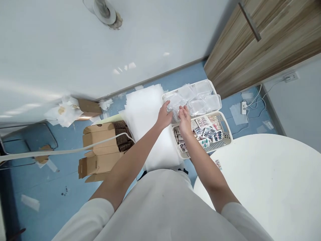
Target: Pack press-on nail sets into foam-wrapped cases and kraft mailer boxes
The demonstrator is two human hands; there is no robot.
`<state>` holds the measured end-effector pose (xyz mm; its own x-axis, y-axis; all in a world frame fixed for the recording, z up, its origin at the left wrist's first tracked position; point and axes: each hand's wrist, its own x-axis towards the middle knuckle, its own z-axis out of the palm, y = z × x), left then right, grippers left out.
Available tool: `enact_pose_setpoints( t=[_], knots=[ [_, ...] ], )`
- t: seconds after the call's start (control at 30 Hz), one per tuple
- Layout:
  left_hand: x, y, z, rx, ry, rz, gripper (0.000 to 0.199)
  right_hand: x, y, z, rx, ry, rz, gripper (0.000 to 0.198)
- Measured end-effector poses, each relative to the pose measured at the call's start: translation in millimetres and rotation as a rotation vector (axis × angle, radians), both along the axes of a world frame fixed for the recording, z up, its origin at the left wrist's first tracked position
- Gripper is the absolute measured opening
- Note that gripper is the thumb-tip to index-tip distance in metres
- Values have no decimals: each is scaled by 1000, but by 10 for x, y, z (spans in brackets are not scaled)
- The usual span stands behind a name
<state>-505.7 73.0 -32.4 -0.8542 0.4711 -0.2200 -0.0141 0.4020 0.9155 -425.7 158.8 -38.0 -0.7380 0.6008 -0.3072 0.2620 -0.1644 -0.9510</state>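
Note:
My left hand (165,116) and my right hand (185,121) are close together over the near-left end of a white basket (219,100). Between them is a clear plastic bag (175,114), pinched by the fingers of both; its outline is hard to make out. Several more clear bags (203,88) lie flat in that basket. Under my right forearm stands a second white basket (227,138), filled with cards of press-on nails (209,132) in several colours. A stack of white foam sheets (144,100) lies beneath my left forearm.
Flattened cardboard boxes (104,144) lie to the left, with a pale cable (100,142) crossing above them. A round white table (271,180) is at the right, with one nail card (218,164) near its edge. A power strip (243,107) and scraps are on the floor.

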Motion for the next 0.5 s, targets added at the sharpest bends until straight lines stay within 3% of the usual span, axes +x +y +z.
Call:
enact_pose_setpoints(
  t=[0.13, 0.27, 0.5],
  knots=[
    [41, -20, 123, 0, 69, 16, 53, -1, -63, 134, -103, 47, -89, 53],
    [189, -91, 363, 18, 103, 33, 50, 135, -173, 289, -78, 165, -162, 49],
    [762, -432, 599, 117, 125, 18, 29, 816, -498, 566, -125, 284, -321, 44]
  ],
)
